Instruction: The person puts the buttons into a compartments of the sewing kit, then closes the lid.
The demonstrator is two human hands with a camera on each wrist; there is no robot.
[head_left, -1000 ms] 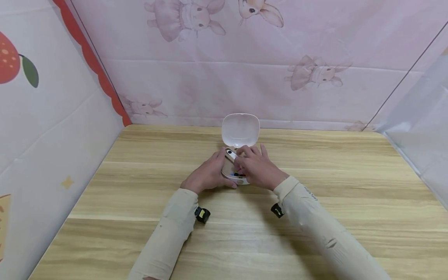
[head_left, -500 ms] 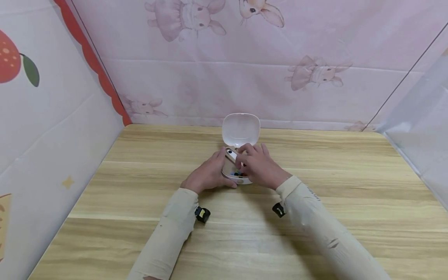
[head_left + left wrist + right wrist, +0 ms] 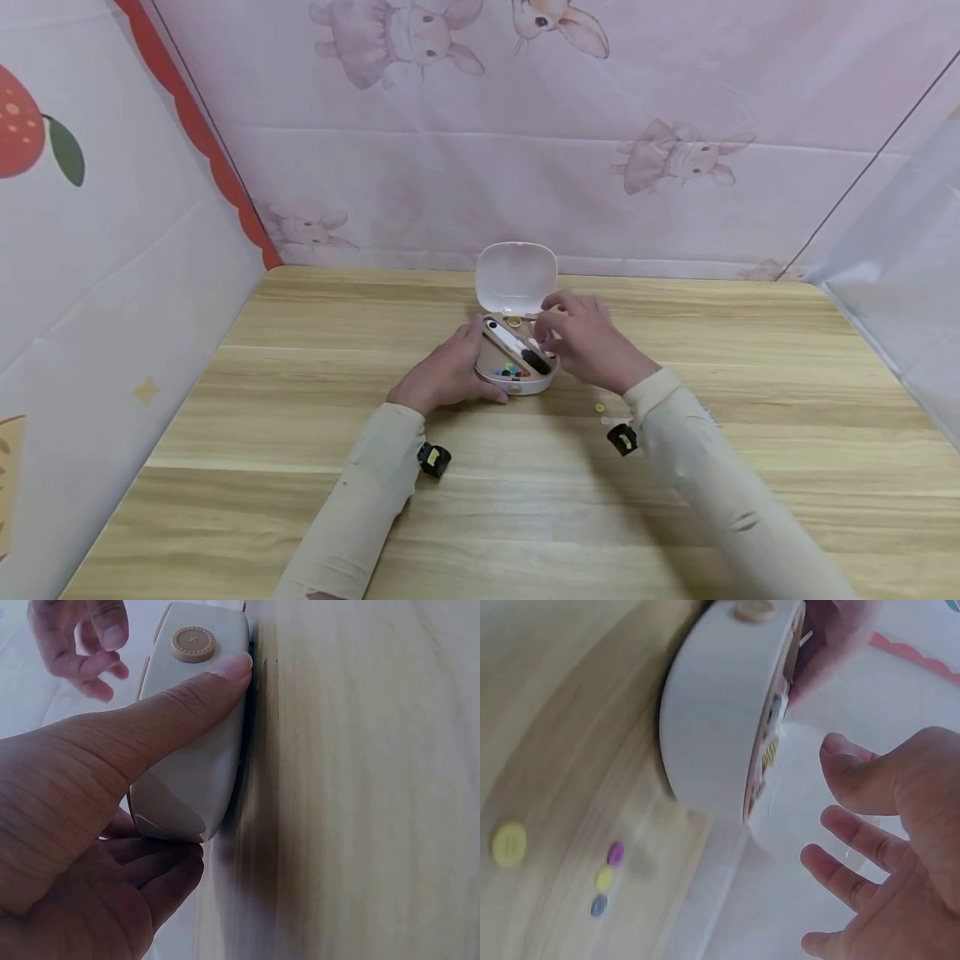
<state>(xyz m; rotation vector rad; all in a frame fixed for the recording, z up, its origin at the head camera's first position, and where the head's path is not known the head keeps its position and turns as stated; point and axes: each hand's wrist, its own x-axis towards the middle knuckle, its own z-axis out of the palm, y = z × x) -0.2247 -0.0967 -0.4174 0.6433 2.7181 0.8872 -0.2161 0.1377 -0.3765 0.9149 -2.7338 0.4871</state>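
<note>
A white sewing box (image 3: 536,386) stands on the table with its lid (image 3: 516,277) raised at the back. My left hand (image 3: 446,371) grips its left side; in the left wrist view the thumb lies along the front wall below a brown button-shaped catch (image 3: 193,644). Over the box's right edge is my right hand (image 3: 588,342), its fingers apart with nothing between them in the right wrist view. Inside the box, a white tool with a black end (image 3: 510,337) lies slantwise. Small coloured buttons (image 3: 512,372) fill the front compartment, and a gold round piece (image 3: 514,322) sits at the back.
Loose buttons lie on the wooden table (image 3: 360,317) right of the box: a larger yellow button (image 3: 509,844), a purple button (image 3: 615,853), a small yellow button (image 3: 604,879) and a blue-grey button (image 3: 599,905). A pink rabbit-print cloth (image 3: 450,192) hangs behind the table.
My right hand has moved from over the middle of the box to its right edge, uncovering the tool's black end and the gold piece. The left hand and the box have stayed put.
</note>
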